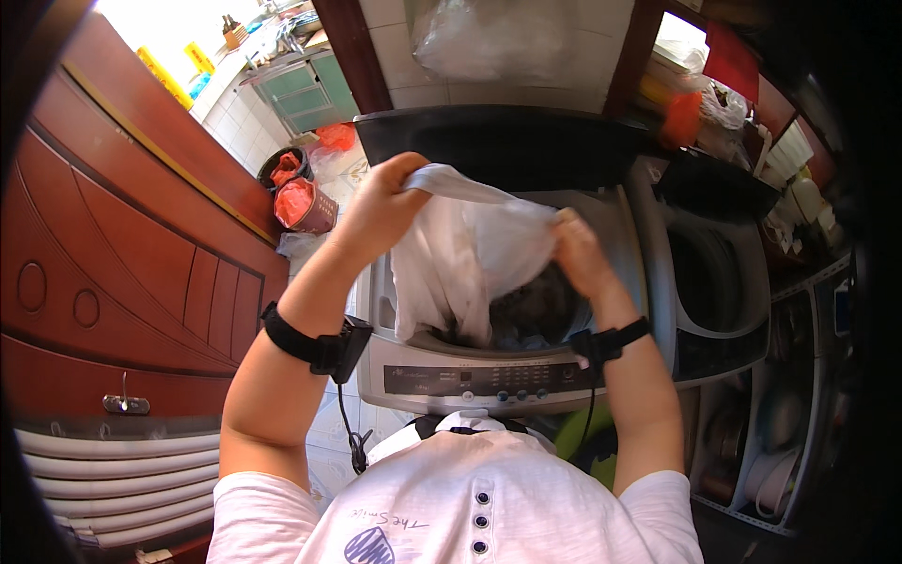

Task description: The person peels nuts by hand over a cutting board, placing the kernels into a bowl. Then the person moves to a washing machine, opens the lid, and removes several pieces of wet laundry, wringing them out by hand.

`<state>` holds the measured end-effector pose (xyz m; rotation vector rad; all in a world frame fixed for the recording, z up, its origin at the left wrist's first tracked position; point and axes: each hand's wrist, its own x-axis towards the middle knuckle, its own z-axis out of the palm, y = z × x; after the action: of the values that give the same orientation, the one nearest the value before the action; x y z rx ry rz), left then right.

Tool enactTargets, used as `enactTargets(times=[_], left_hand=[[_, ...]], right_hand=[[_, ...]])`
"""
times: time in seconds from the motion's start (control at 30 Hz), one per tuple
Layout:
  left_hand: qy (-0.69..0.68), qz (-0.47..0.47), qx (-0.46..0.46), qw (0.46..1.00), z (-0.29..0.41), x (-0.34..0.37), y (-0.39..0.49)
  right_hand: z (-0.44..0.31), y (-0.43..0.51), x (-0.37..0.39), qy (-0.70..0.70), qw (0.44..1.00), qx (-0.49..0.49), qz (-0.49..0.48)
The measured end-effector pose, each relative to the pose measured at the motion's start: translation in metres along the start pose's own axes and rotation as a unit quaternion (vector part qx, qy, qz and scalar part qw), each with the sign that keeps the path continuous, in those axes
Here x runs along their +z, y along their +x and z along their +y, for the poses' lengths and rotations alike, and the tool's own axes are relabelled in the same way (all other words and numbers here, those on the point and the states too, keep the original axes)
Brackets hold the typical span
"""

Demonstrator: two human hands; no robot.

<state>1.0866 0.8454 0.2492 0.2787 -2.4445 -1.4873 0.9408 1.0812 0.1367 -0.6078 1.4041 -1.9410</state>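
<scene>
My left hand (398, 194) grips one end of a white cloth garment (451, 257), and my right hand (579, 247) pinches its other end. Stretched between both hands, the cloth hangs down over the opening of a top-loading washing machine (627, 282). Its black lid (493, 144) stands raised at the back. Dark and bluish laundry (539, 310) shows inside the drum below the cloth. Along the machine's front edge runs a control panel (486, 377) with several buttons. The cloth's lower end droops near the front left rim of the opening.
A second open top-loading washer (726, 275) stands close on the right, beside a shelf rack (757, 423). On the left are a red-brown door (141, 233), a white radiator (127, 479) and bins lined with red bags (303, 204). A cable (349, 430) dangles from my left forearm strap.
</scene>
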Motion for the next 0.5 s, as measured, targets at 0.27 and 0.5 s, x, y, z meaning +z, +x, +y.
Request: enactTargets(times=[0.27, 0.5], left_hand=[[0.399, 0.053, 0.017, 0.915, -0.025, -0.031, -0.002], [0.090, 0.113, 0.032, 0.989, 0.014, 0.005, 0.010]], right_hand=[[-0.084, 0.012, -0.020, -0.145, 0.974, -0.127, 0.121], [-0.112, 0.000, 0.026, -0.192, 0.967, -0.161, 0.040]])
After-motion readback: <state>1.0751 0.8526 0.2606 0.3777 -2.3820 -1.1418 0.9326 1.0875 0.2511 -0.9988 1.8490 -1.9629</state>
